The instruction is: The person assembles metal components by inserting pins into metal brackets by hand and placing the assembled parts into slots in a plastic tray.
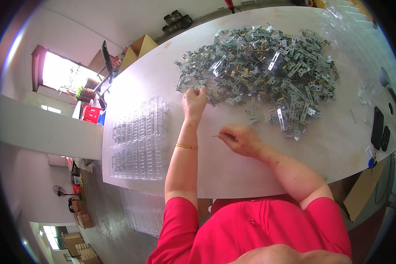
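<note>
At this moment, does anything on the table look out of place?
No obvious damage shows. Mildly odd: a thin rod lies right of the heap of metal parts, separate from that jumble, though it may simply be set aside.

Two grips (194, 104) (242, 140) — one parts heap (259, 66), one bracelet (185, 146)

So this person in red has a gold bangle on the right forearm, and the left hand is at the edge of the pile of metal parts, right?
Not quite: the head view shows the gold bangle on the left forearm. The left hand is indeed at the edge of the pile of metal parts.
</note>
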`<act>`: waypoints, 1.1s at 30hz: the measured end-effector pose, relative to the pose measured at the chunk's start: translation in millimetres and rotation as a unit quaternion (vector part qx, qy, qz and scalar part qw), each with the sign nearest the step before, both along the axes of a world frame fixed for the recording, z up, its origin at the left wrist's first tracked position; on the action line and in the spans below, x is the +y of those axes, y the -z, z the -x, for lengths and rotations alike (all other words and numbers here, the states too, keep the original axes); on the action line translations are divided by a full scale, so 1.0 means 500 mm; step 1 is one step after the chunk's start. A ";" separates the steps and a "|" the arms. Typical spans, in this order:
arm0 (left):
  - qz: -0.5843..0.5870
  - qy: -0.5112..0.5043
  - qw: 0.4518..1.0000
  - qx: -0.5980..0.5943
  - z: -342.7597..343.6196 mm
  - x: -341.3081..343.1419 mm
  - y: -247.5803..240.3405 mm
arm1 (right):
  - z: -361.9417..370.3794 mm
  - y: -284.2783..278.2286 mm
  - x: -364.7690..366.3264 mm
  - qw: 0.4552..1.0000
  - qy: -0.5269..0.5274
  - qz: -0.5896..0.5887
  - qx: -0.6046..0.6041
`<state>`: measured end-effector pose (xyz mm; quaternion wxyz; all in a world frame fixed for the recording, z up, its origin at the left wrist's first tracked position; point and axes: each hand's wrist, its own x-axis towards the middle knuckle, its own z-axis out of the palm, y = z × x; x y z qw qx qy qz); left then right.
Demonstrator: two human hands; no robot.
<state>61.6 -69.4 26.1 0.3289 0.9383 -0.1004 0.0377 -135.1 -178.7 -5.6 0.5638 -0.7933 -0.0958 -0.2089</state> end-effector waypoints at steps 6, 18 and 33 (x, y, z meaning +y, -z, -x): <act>0.086 0.002 0.994 0.069 -0.014 -0.003 0.011 | 0.000 0.002 -0.001 1.000 0.001 0.001 -0.002; 0.415 0.054 0.901 0.115 0.054 -0.016 -0.057 | 0.001 -0.001 -0.001 1.000 0.006 -0.020 0.017; 0.363 0.141 0.910 0.145 0.129 0.067 -0.057 | -0.006 -0.003 0.007 0.981 0.109 -0.156 -0.031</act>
